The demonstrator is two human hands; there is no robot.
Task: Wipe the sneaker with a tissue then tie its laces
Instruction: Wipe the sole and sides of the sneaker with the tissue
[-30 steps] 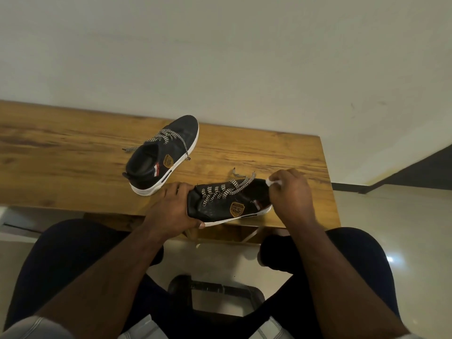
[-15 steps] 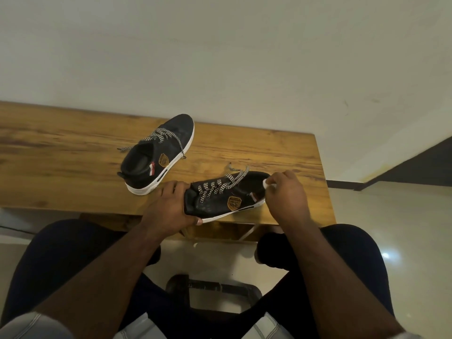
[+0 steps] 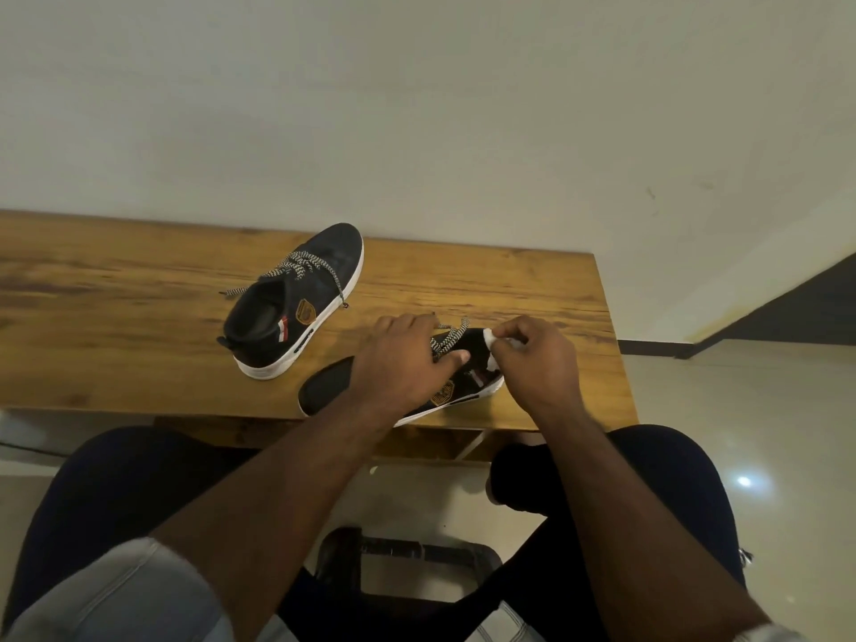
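A black sneaker (image 3: 324, 386) with a white sole lies near the front edge of the wooden table (image 3: 116, 326), toe pointing left. My left hand (image 3: 398, 363) lies across its middle, fingers curled over the black-and-white laces (image 3: 451, 335) and thumb on its side. My right hand (image 3: 537, 363) pinches a small white tissue (image 3: 490, 336) against the sneaker's heel collar. Both hands hide much of the upper.
A second matching sneaker (image 3: 296, 308) stands farther back on the table with loose laces. A plain wall rises behind the table. My knees and a dark stool (image 3: 407, 563) are below the table's front edge, with tiled floor to the right.
My left hand has moved from the sneaker's toe onto its lace area, uncovering the toe. My right hand stays at the heel with the tissue.
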